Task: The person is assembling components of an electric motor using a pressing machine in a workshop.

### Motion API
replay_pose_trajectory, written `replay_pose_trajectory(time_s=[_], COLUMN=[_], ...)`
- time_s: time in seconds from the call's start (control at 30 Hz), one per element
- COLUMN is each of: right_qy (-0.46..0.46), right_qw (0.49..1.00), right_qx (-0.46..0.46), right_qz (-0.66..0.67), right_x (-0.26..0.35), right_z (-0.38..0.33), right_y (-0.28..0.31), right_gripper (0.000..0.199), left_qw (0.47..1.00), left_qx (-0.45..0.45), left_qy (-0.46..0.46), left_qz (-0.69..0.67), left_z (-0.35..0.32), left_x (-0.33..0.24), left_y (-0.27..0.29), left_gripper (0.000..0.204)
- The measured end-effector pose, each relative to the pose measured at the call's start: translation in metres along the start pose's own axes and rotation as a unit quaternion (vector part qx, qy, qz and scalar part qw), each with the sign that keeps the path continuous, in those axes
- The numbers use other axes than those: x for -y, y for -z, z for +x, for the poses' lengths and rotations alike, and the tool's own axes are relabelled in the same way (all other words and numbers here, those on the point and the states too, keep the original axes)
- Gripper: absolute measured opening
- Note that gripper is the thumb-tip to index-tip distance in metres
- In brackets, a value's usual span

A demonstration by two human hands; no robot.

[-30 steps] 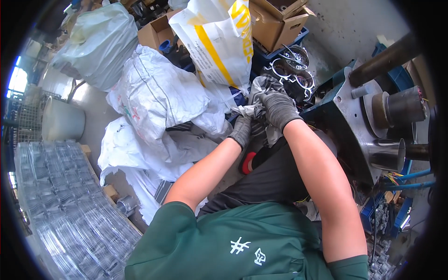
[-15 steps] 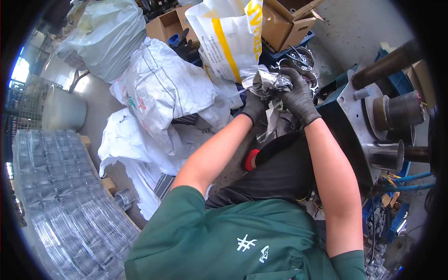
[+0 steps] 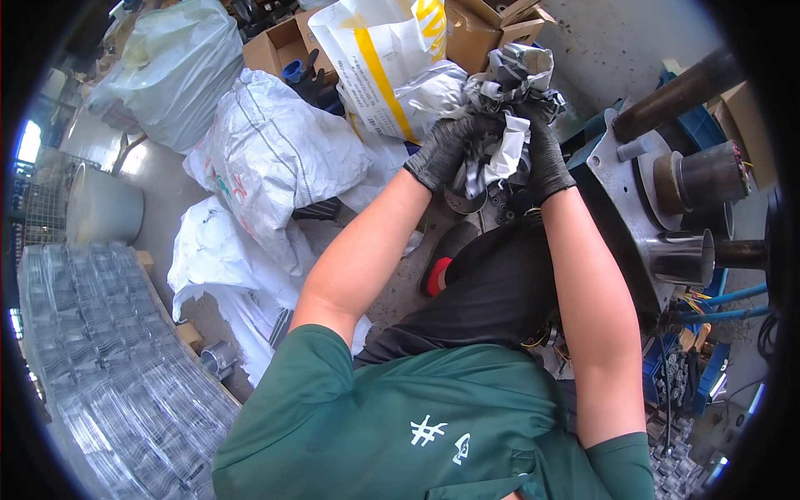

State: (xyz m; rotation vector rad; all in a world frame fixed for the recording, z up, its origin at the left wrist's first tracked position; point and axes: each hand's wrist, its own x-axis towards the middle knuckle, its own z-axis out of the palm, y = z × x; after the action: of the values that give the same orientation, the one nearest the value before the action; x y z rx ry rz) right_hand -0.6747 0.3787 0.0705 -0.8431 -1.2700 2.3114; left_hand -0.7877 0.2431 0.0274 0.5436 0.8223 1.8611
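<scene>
Both hands wear dark grey gloves and are raised in front of me, at the upper middle. Between them is a crumpled white and grey-black plastic wrap [image 3: 510,154], with folds sticking up above the fingers and a loose white flap hanging down. My left hand [image 3: 454,152] is closed on its left side. On the right side, my right hand [image 3: 546,158] grips it, the fingertips partly hidden by the folds. A white plastic bag with a yellow stripe [image 3: 342,42] stands just beyond my left hand. Metal parts [image 3: 500,208] lie in containers below the wrap.
White woven sacks [image 3: 275,150] slump at my left, by a film-wrapped stack [image 3: 108,333]. Cardboard boxes [image 3: 475,33] stand beyond my hands. On my right is a machine with a metal plate [image 3: 612,162] and projecting cylinders [image 3: 708,179]. My shoe [image 3: 446,258] rests on the floor.
My hands have lifted farther away with the wrap, and more of it now bulges above my fingers. My left wrist has turned, and the view has shifted slightly.
</scene>
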Motion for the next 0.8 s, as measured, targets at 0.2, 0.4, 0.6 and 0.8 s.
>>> replay_pose_trajectory(time_s=[0.2, 0.4, 0.6, 0.8], right_qy=[0.187, -0.111, -0.045, 0.047], right_qw=[0.877, 0.765, 0.518, 0.595], right_qx=[0.134, 0.383, 0.351, 0.309], right_qz=[-0.422, -0.505, -0.779, -0.741], right_x=[-0.012, -0.026, -0.040, -0.046], right_z=[-0.021, -0.073, -0.057, -0.046], right_y=[-0.017, -0.048, -0.063, -0.059], right_gripper=[0.037, 0.067, 0.053, 0.041], left_qw=[0.981, 0.973, 0.893, 0.887], left_qx=[-0.068, -0.059, -0.323, -0.425], left_qy=[-0.099, 0.025, 0.306, 0.071], left_qz=[0.153, -0.223, -0.064, 0.168], left_z=[-0.068, -0.177, -0.281, -0.173], left_x=[0.003, 0.056, 0.080, -0.021], left_y=[-0.032, 0.073, 0.217, 0.300], left_gripper=[0.045, 0.057, 0.046, 0.039])
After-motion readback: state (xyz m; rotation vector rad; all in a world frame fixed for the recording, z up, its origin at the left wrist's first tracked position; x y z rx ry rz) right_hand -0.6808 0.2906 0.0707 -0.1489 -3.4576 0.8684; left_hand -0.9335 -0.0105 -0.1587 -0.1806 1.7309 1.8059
